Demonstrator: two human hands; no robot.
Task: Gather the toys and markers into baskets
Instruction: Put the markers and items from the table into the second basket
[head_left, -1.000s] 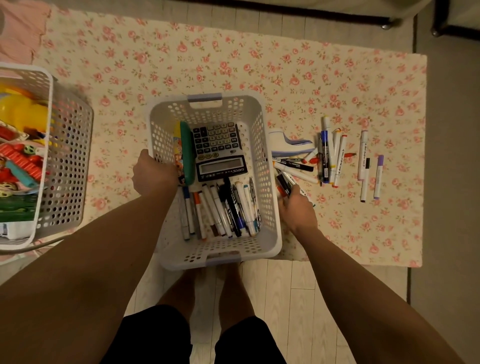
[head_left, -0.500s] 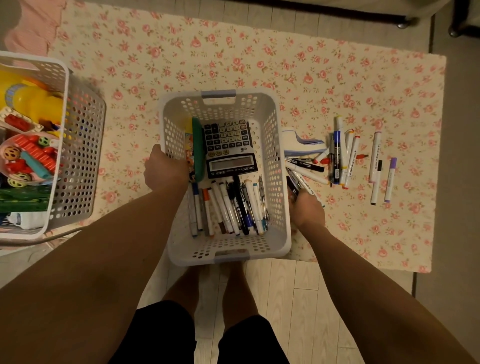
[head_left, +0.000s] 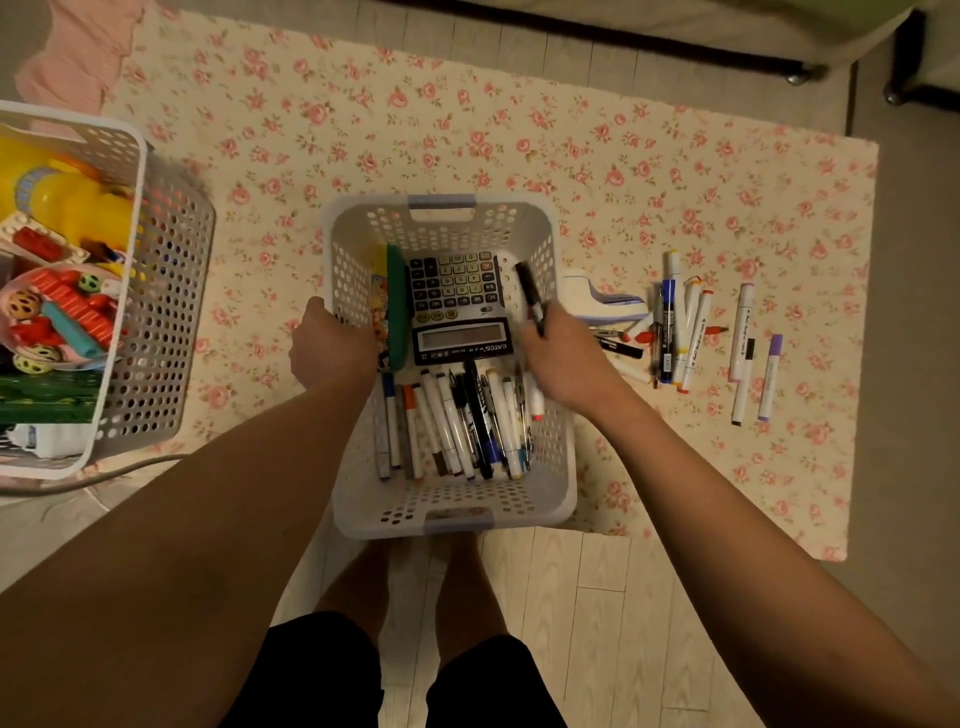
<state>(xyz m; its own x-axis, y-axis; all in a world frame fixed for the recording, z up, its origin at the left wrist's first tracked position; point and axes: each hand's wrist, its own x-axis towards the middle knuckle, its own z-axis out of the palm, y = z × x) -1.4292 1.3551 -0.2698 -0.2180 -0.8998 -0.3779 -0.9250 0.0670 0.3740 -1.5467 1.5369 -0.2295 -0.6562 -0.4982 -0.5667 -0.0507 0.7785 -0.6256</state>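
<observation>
The fingers of the right hand (head_left: 563, 358) are clenched round a black marker (head_left: 529, 291), whose free end slants up and away over the right-hand rim of the white basket (head_left: 441, 228). Whether more pens are bunched in the palm I cannot tell. The fingers of the left hand (head_left: 332, 351) are hooked over the basket's left rim, gripping it.

Inside the basket, a calculator (head_left: 457, 301) leans in the far half and a row of markers (head_left: 457, 421) lies side by side in the near half, pointing near to far. The basket sits at the middle of the mat's (head_left: 467, 130) near edge.

The step in hand looks like the drop into the basket. It would go best with the hand brought lower and toward the near half, and the marker turned to lie along the row before the fingers let go. That way it settles flat and does not strike the calculator or bounce off the rim. The left grip steadies the basket usefully.

More loose markers (head_left: 685, 332) lie toward the mat's right edge, just beyond a white and purple object (head_left: 597, 301), so the job is part done. At the mat's left edge a second basket (head_left: 166, 291) holds toys (head_left: 62, 312).
</observation>
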